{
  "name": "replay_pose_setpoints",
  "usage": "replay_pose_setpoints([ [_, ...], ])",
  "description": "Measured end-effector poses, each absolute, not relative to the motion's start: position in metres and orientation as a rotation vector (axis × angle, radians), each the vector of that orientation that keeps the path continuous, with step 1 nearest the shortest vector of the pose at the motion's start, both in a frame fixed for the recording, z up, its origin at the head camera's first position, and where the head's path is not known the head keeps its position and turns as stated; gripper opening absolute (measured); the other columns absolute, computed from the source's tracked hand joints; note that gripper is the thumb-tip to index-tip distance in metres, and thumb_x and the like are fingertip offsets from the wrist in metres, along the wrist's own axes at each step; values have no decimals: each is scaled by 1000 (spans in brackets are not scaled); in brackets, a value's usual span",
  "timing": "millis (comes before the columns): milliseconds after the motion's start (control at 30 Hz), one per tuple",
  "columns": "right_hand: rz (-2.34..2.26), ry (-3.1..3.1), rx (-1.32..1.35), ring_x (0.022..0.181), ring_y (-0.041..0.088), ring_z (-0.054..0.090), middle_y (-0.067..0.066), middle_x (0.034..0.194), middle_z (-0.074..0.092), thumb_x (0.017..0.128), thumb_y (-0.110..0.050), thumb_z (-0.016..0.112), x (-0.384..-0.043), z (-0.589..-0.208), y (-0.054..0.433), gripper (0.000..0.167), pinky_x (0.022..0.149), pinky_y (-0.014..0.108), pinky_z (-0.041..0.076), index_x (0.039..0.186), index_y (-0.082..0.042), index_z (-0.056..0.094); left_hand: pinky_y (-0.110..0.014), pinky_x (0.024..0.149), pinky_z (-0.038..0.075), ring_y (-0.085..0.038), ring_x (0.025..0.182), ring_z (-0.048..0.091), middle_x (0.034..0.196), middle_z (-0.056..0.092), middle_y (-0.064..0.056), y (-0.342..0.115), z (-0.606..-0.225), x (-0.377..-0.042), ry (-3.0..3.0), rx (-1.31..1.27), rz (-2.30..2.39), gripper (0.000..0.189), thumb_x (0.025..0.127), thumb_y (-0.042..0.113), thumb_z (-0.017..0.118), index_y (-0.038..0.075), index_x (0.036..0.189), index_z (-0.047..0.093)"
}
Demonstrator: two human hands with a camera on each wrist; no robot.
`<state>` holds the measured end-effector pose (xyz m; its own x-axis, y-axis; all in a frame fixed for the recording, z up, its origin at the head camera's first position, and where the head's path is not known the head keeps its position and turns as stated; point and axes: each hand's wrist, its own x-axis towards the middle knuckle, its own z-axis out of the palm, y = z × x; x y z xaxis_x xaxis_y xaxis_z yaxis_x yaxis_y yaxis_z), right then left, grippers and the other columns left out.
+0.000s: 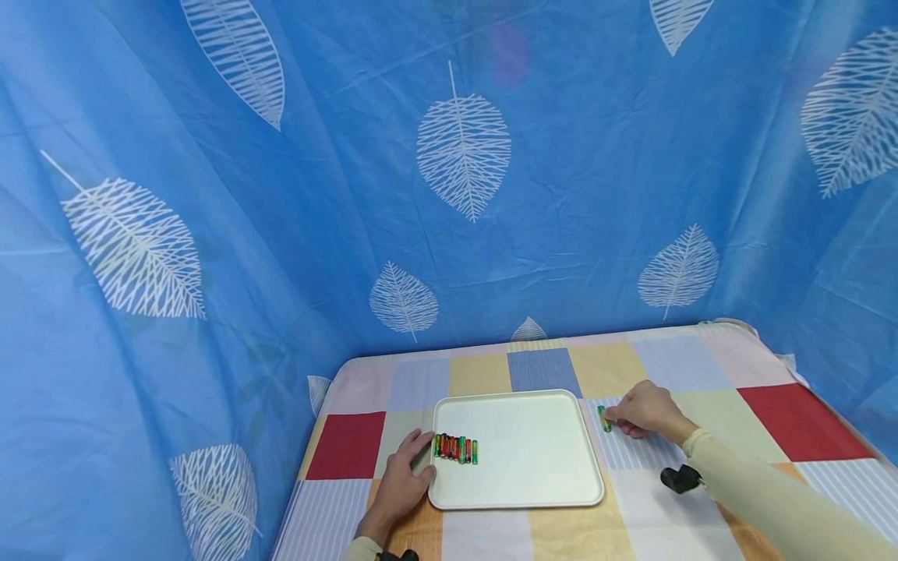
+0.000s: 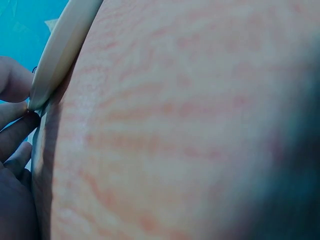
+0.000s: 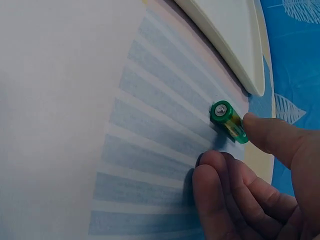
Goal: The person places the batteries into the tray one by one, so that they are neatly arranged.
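Observation:
My left hand [image 1: 405, 477] lies at the left rim of a white tray [image 1: 522, 487]. In the left wrist view its fingers [image 2: 17, 132] touch the tray rim [image 2: 60, 45]. Inside the tray, close to that hand, several small red and green batteries [image 1: 456, 449] lie side by side in a row. Right of the tray, my right hand [image 1: 648, 409] is at a single green battery [image 1: 604, 418] on the striped cloth. In the right wrist view the thumb touches this battery [image 3: 229, 120], while the other fingers are loosely bent a little apart from it.
A patchwork cloth [image 1: 484, 538] of coloured squares covers the table under the tray. Blue curtains [image 1: 337, 195] with white leaf prints hang behind and at the sides. A black wrist device [image 1: 680, 478] sits under the right forearm.

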<state>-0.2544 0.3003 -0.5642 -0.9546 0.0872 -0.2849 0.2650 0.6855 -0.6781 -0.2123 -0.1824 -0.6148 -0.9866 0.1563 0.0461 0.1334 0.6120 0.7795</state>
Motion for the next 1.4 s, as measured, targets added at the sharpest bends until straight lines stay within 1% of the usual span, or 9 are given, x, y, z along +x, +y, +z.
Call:
replay_pose_setpoints([
  [133,-1030,2734,268,54,14,63,1,59,67,88,-29,89,-256,-565,294,32,54,27,52,68,-9,75,-79,123,32,-57,154,43,166,47,-29,-182,-614,-211,2816,253,1345,61,91,8,73,7,151,65],
  [367,-996,2795,150,50,13,64,-1,55,68,84,-20,87,-255,-563,284,23,50,27,53,66,-10,77,-79,123,33,-57,154,42,167,46,-29,-182,-615,-211,2809,268,1352,61,92,8,73,7,152,65],
  [467,-1024,2775,147,51,14,65,0,57,69,86,-18,85,-255,-564,286,20,52,28,55,69,-10,78,-80,122,31,-57,155,42,167,46,-29,-182,-616,-211,2803,258,1354,60,92,9,73,8,152,65],
  [567,-1125,2691,179,56,14,67,3,63,71,89,-17,84,-255,-566,290,16,56,28,58,77,-7,80,-81,122,31,-58,155,41,168,45,-28,-182,-616,-211,2801,248,1351,61,92,9,74,9,152,65],
  [700,-1295,2521,226,62,13,69,5,74,74,95,-14,80,-255,-570,300,14,61,28,62,94,0,81,-79,122,32,-57,155,41,168,45,-29,-183,-616,-212,2803,250,1346,60,92,9,74,9,152,65],
  [833,-1469,2329,249,67,12,73,7,82,76,101,-14,75,-253,-571,310,23,65,29,65,112,6,77,-78,122,33,-57,155,42,167,46,-29,-183,-615,-213,2806,257,1340,60,93,9,73,9,152,65],
  [967,-1664,2091,251,76,15,78,8,88,79,103,-15,74,-249,-572,319,31,74,32,68,122,9,72,-78,123,33,-57,155,41,167,45,-29,-183,-615,-213,2802,262,1348,61,92,9,73,9,152,65],
  [1233,-1859,1817,222,84,16,81,9,95,81,104,-14,73,-243,-563,328,18,85,35,68,114,1,73,-79,123,32,-57,155,42,168,45,-28,-183,-615,-212,2803,252,1340,61,92,10,73,9,153,64],
  [1400,-1904,1764,167,88,16,82,9,100,81,105,-14,71,-238,-556,324,17,89,35,67,115,0,73,-79,123,31,-57,155,41,168,45,-28,-182,-616,-212,2806,238,1339,61,92,10,73,9,152,65],
])
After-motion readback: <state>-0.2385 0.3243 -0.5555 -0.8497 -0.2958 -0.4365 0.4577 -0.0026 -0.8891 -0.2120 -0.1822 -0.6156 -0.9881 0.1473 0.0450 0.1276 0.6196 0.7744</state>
